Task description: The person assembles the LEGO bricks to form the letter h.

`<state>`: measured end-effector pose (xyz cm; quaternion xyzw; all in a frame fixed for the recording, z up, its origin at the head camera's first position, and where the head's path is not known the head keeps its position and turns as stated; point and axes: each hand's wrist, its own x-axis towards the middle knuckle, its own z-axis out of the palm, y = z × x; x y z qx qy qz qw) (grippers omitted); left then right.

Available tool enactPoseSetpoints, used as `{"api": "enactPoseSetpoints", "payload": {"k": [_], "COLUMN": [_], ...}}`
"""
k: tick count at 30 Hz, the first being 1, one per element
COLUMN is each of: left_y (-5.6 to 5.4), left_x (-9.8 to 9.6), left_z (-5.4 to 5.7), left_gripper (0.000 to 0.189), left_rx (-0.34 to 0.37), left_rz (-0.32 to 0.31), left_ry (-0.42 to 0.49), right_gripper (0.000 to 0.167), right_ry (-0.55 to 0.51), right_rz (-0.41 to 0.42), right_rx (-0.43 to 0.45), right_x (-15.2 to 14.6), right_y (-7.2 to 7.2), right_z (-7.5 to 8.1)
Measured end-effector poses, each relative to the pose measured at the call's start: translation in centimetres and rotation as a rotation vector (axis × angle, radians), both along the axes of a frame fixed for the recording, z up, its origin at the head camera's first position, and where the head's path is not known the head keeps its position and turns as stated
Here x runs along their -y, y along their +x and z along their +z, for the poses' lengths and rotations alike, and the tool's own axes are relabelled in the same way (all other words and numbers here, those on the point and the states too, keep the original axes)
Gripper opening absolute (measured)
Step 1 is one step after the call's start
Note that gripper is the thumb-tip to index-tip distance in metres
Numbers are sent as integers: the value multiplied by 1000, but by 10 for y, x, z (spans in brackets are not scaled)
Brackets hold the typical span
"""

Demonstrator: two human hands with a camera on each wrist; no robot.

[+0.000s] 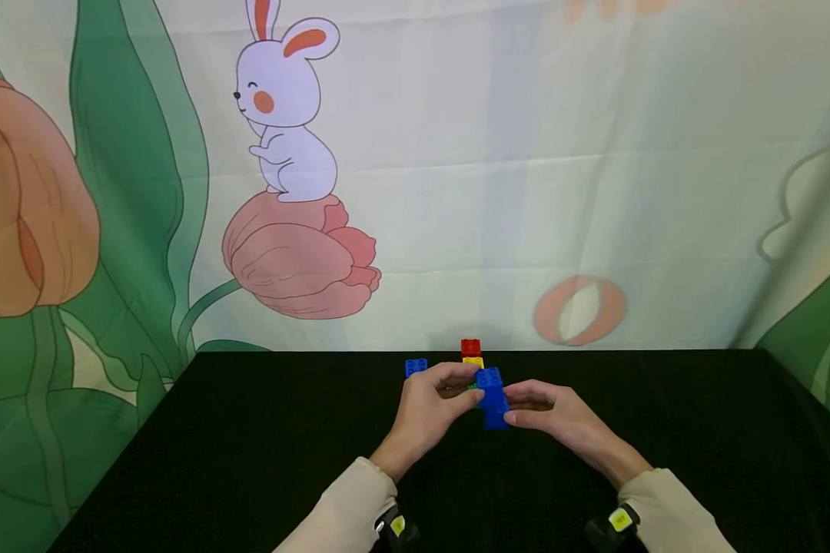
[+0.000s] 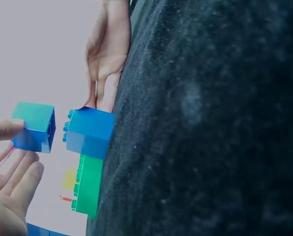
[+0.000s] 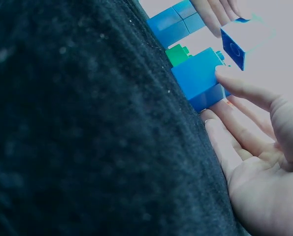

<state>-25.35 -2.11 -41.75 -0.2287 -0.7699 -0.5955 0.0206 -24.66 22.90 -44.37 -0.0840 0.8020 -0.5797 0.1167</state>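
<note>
My left hand [image 1: 425, 411] pinches a blue toy building brick [image 1: 489, 386] between thumb and fingers. Under it, on the black cloth, stands a second blue brick [image 1: 496, 417], studs up. A gap shows between the two bricks in the left wrist view, where the held brick [image 2: 34, 128] hangs over the studs of the lower brick [image 2: 89, 130]. My right hand [image 1: 560, 415] grips this lower brick, thumb on its near side and fingers behind [image 3: 198, 73]. Beside the lower brick sits a green brick [image 2: 89, 184], mostly hidden by my left hand in the head view.
Farther back are a yellow brick [image 1: 473, 361] and a red brick [image 1: 470, 348]. Another blue piece [image 1: 416, 366] stands behind my left hand; it shows as blue blocks [image 3: 171, 27] in the right wrist view. A printed curtain [image 1: 456, 192] hangs behind the black-covered table [image 1: 249, 430].
</note>
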Motion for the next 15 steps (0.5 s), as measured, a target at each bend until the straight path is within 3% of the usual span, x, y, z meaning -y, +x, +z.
{"api": "enactPoseSetpoints", "payload": {"k": [15], "left_y": [-4], "left_x": [-7], "left_z": [-3], "left_gripper": [29], "left_rx": [-3], "left_rz": [4], "left_ry": [-4], "right_gripper": [58], "right_ry": [2], "right_rz": [-5], "right_rx": [-8], "right_x": [-1], "right_y": [0], "right_z": [0]}}
